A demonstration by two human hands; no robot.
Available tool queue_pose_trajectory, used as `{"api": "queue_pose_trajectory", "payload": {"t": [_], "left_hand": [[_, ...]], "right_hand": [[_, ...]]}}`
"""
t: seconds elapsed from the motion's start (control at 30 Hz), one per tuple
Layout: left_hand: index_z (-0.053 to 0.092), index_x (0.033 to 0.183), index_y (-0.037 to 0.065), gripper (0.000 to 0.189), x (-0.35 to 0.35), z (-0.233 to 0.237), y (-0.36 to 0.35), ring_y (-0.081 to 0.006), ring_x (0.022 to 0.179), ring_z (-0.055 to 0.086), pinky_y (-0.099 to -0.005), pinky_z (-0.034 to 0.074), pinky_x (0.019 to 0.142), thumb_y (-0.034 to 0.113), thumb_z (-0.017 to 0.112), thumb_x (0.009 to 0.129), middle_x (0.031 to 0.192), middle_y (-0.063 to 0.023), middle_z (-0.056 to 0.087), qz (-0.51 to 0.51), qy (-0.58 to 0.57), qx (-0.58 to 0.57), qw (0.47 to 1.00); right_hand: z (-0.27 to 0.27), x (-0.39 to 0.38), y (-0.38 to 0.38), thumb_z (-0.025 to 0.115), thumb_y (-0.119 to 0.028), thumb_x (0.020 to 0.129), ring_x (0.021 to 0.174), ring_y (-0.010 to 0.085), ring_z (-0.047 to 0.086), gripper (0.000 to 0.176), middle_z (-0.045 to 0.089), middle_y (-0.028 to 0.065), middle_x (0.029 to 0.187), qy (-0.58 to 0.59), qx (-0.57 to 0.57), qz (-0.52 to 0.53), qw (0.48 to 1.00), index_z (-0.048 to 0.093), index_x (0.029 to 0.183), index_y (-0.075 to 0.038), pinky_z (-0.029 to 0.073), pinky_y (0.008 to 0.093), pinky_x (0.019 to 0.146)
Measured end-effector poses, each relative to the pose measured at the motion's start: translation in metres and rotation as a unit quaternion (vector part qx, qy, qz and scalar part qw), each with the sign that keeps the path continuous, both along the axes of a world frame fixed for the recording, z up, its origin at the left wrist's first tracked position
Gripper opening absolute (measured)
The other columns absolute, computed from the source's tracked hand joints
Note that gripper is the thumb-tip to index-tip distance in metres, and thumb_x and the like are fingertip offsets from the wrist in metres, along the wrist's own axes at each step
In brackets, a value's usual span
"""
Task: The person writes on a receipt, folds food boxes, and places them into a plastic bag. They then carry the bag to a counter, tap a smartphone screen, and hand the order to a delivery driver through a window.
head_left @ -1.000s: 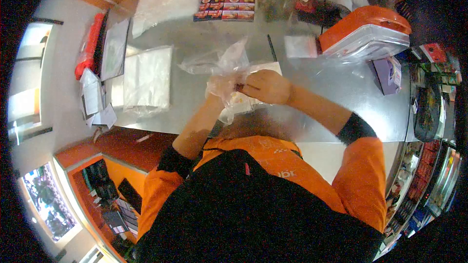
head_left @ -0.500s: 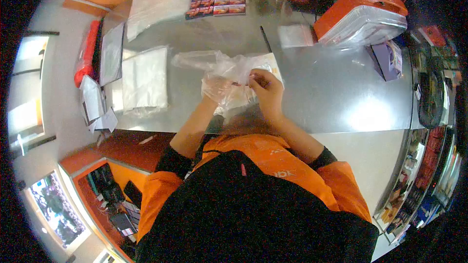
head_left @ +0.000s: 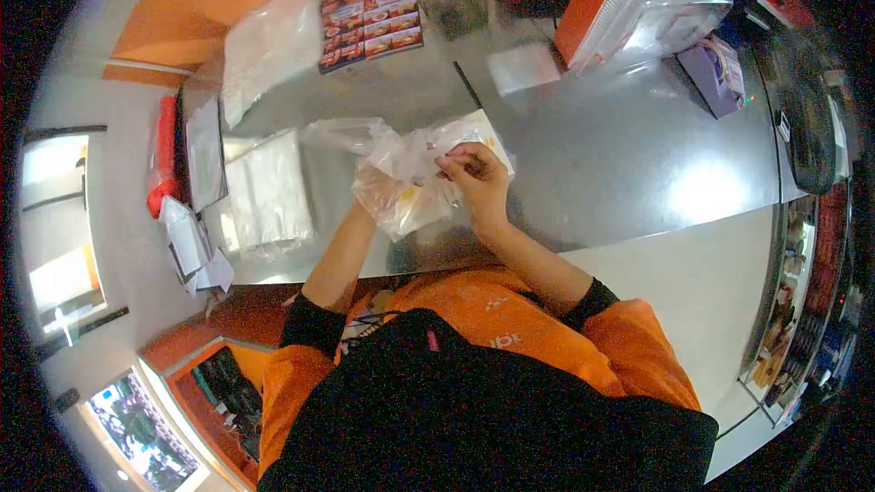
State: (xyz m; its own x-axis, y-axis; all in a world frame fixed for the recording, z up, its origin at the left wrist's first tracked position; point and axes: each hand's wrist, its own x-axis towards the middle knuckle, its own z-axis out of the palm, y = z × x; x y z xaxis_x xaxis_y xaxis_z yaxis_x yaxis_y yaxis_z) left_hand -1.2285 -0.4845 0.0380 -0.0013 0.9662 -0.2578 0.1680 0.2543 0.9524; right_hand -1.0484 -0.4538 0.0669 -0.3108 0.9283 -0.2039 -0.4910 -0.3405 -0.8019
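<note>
A thin clear plastic bag (head_left: 401, 205) covers my left hand (head_left: 378, 187), whose fingers are blurred behind the film. Against the bag's bunched upper part, my right hand (head_left: 476, 178) has its fingertips pinched together; what lies between them is too small to make out. A white paper item with yellowish marks (head_left: 488, 132) shows behind the bag, just beyond my right hand. The bag's loose end spreads to the left over the metal table (head_left: 583, 164).
To the left lie a stack of clear bags (head_left: 269, 191) and a larger stack (head_left: 273, 46). Printed menu sheets (head_left: 372, 23), a dark pen (head_left: 469, 87), a small clear packet (head_left: 524, 68), a red-orange box (head_left: 638, 9) and a purple box (head_left: 715, 77) are farther back.
The view has turned and shifted. The bag hangs more spread out below my hands, and my right hand still pinches near its bunched part.
</note>
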Motion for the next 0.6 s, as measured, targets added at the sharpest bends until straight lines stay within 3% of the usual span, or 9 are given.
{"api": "queue_pose_trajectory", "payload": {"t": [0.6], "left_hand": [[0.056,0.107,0.006,0.031,0.0094,0.0082,-0.0056,-0.0195,0.095,0.054,-0.0307,0.044,0.085,0.022,0.058,0.081,0.105,-0.0081,0.058,0.005,-0.109,-0.003,0.994]], "right_hand": [[0.0017,0.0004,0.0046,0.065,-0.001,0.077,0.071,0.0134,0.061,0.011,0.063,0.0073,0.081,-0.036,-0.011,0.032,0.999,0.06,0.087,0.001,0.05,0.0236,0.066]]}}
